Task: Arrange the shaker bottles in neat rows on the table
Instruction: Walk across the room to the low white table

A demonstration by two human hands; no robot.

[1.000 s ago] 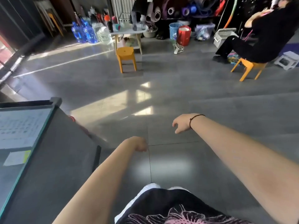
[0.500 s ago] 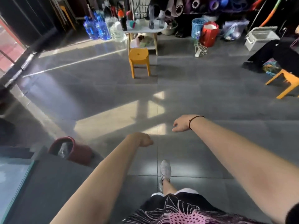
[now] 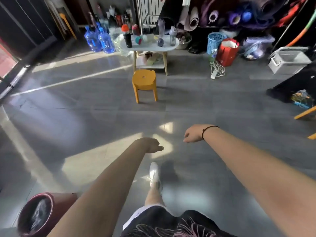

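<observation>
Both hands are empty: left hand loosely open, right hand half curled. Shaker bottles on the far white surface, upper centre, are blurred

Yellow stool on grey floor; blue basket (by red bag).
</observation>
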